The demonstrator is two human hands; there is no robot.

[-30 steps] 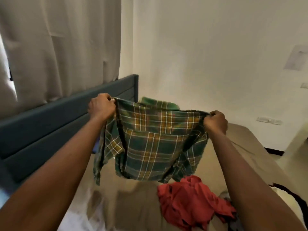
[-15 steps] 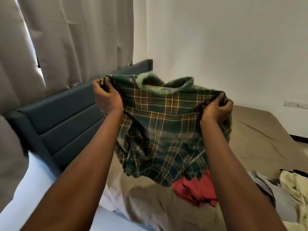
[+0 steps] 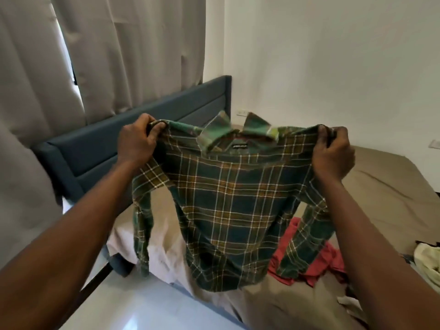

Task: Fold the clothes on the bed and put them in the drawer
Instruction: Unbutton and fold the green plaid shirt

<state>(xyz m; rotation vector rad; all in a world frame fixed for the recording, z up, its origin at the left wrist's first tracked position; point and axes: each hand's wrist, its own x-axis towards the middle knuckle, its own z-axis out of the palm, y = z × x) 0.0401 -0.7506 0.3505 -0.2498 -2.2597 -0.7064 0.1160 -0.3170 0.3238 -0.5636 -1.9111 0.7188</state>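
Shirt (image 3: pixel 228 206) between both hands (image 3: pixel 137 144)

1. The label (image 3: pixel 239 146) on the shirt (image 3: pixel 228 210) carries print too small to read.
2. The shirt's collar (image 3: pixel 258 126) is blurred.
3. The red garment (image 3: pixel 334 259) lies partly hidden behind the hanging shirt.
4. The pale cloth (image 3: pixel 427 260) is cut off by the right edge.

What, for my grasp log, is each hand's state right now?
Left hand: closed, gripping the plaid shirt at one shoulder.
Right hand: closed, gripping the same shirt at the other shoulder.
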